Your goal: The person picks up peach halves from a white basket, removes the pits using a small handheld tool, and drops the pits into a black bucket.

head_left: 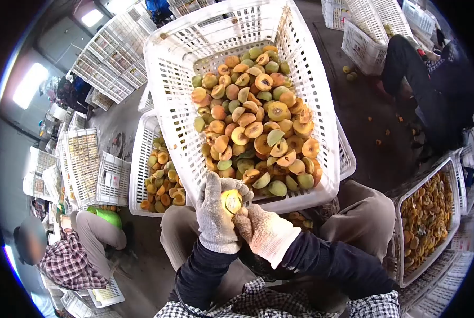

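A cut yellow fruit (231,202) is held in my gloved left hand (218,217), whose fingers curl round it. Against the fruit's lower right side is my gloved right hand (266,230), its fingers closed; whatever it grips is too hidden to make out. Both hands are above my lap, at the near edge of a large white crate (329,153). Inside that crate lie halved and whole orange and green fruits (254,130), some with dark pits or hollows showing.
A crate of fruit (136,199) stands at left, another crate (401,233) at right. A person in a checked shirt (72,262) sits at lower left; another person (433,90) is at upper right. Stacked crates (115,53) stand behind. Fruit pieces lie on the floor (353,122).
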Demonstrator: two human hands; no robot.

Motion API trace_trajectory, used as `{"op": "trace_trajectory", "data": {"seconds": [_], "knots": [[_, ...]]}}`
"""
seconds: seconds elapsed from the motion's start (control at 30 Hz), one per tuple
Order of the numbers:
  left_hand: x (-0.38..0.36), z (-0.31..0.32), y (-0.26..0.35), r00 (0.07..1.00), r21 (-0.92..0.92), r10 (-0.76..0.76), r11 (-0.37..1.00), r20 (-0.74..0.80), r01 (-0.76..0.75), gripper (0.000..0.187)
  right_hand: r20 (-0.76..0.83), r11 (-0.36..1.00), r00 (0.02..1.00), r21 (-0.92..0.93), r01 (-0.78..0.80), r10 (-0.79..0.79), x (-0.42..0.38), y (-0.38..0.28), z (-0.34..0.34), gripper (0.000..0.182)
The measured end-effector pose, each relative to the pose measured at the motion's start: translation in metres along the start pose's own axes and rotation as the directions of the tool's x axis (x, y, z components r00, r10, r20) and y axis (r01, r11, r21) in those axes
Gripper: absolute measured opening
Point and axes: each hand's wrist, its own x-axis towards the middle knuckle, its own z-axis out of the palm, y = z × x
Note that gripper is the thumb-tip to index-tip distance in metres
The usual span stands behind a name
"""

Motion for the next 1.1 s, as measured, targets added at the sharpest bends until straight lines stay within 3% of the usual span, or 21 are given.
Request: {"op": "trace_trajectory", "data": {"seconds": [0.07, 0.1, 0.13, 0.17, 0.2, 0.23, 0.27, 0.3, 0.33, 0.37, 0.4, 0.5, 0.53, 0.6, 0.73, 0.8, 0.83, 0.87, 0.93, 1.0, 1.1], "knots": [[0.0, -0.001, -0.006, 0.999, -0.012, 0.018, 1.0, 0.033, -0.018, 0.046, 0.111, 0.983, 0.977, -0.005, 0.183, -0.181, 0.002, -0.005, -0.014, 0.037], [-0.002, -0.001, -0.007, 0.993, 0.013, 0.087, 0.996, 0.074, -0.088, 0.046, 0.483, 0.77, 0.812, 0.36, -0.526, 0.329, 0.014, -0.03, -0.042, 0.038], [-0.001, 0.001, -0.005, 0.978, 0.025, 0.174, 0.984, 0.116, -0.178, 0.045, 0.682, 0.503, 0.557, 0.31, -0.807, 0.473, 0.022, -0.047, -0.063, 0.038], [-0.002, 0.002, -0.01, 0.965, 0.054, 0.234, 0.969, 0.116, -0.242, 0.045, 0.675, 0.488, 0.562, 0.327, -0.809, 0.479, 0.024, -0.045, -0.063, 0.037], [0.001, 0.005, -0.012, 0.972, -0.108, 0.204, 0.976, 0.117, -0.192, 0.038, 0.67, 0.475, 0.564, 0.34, -0.812, 0.483, 0.019, -0.04, -0.057, 0.036], [0.003, 0.006, -0.014, 0.981, -0.146, 0.156, 0.98, 0.119, -0.138, 0.036, 0.324, 0.86, 0.883, 0.272, -0.431, 0.34, 0.01, -0.024, -0.04, 0.033], [0.003, 0.006, -0.015, 0.987, -0.186, 0.104, 0.979, 0.121, -0.081, 0.034, 0.01, 0.999, 1.0, 0.015, 0.028, -0.028, -0.001, -0.003, -0.02, 0.031], [0.003, 0.005, -0.015, 0.983, -0.158, 0.108, 0.984, 0.146, -0.084, 0.032, 0.007, 0.996, 0.998, -0.063, 0.066, -0.066, -0.009, 0.013, -0.008, 0.027], [0.002, 0.004, -0.016, 0.98, -0.129, 0.11, 0.988, 0.164, -0.089, 0.03, 0.291, 0.903, 0.901, 0.192, -0.383, 0.321, 0.0, -0.013, -0.03, 0.028], [0.002, 0.004, -0.019, 0.977, -0.156, 0.132, 0.982, 0.166, -0.106, 0.028, 0.499, 0.652, 0.724, 0.352, -0.672, 0.477, 0.007, -0.034, -0.049, 0.03], [0.001, 0.003, -0.018, 0.958, -0.081, 0.218, 0.975, 0.188, -0.206, 0.032, 0.71, 0.285, 0.474, 0.379, -0.881, 0.521, 0.014, -0.045, -0.062, 0.033], [0.005, -0.004, -0.001, 0.907, 0.088, 0.033, 0.993, 0.419, -0.077, 0.029, 0.867, 0.042, 0.43, 0.434, -0.9, 0.252, 0.006, -0.025, -0.067, 0.046], [0.013, -0.008, 0.005, 0.86, 0.28, -0.072, 0.956, 0.505, -0.085, 0.03, 0.875, 0.0, 0.438, 0.448, -0.894, 0.205, 0.003, -0.023, -0.065, 0.049], [0.016, -0.015, 0.011, 0.83, 0.367, -0.085, 0.918, 0.552, -0.15, 0.029, 0.854, 0.053, 0.432, 0.437, -0.898, 0.29, 0.004, -0.027, -0.06, 0.05], [0.024, -0.016, -0.007, 0.889, 0.184, 0.005, 0.978, 0.457, -0.1, 0.028, 0.826, 0.169, 0.478, 0.448, -0.878, 0.298, 0.005, -0.014, -0.041, 0.04], [0.03, -0.017, -0.025, 0.922, -0.035, 0.008, 0.999, 0.387, 0.006, 0.03, 0.795, 0.107, 0.439, 0.437, -0.893, 0.418, 0.012, -0.038, -0.046, 0.036], [0.028, -0.016, -0.02, 0.933, -0.033, -0.015, 0.999, 0.359, 0.029, 0.033, 0.827, 0.073, 0.373, 0.379, -0.923, 0.422, 0.015, -0.033, -0.045, 0.036], [0.028, -0.017, -0.022, 0.945, -0.067, 0.018, 0.998, 0.325, 0.004, 0.035, 0.759, 0.222, 0.446, 0.386, -0.895, 0.475, 0.014, -0.038, -0.045, 0.035], [0.027, -0.019, -0.013, 0.934, -0.174, -0.166, 0.958, 0.315, 0.229, 0.038, 0.654, 0.373, 0.478, 0.305, -0.876, 0.587, 0.019, -0.044, -0.035, 0.035], [0.029, -0.024, -0.01, 0.928, -0.105, -0.211, 0.962, 0.309, 0.253, 0.04, 0.667, 0.325, 0.47, 0.34, -0.882, 0.578, 0.018, -0.035, -0.033, 0.04], [0.03, -0.028, -0.008, 0.858, -0.192, -0.313, 0.889, 0.407, 0.415, 0.039, 0.863, 0.213, 0.42, 0.371, -0.904, 0.28, 0.018, -0.023, -0.046, 0.047]]}}
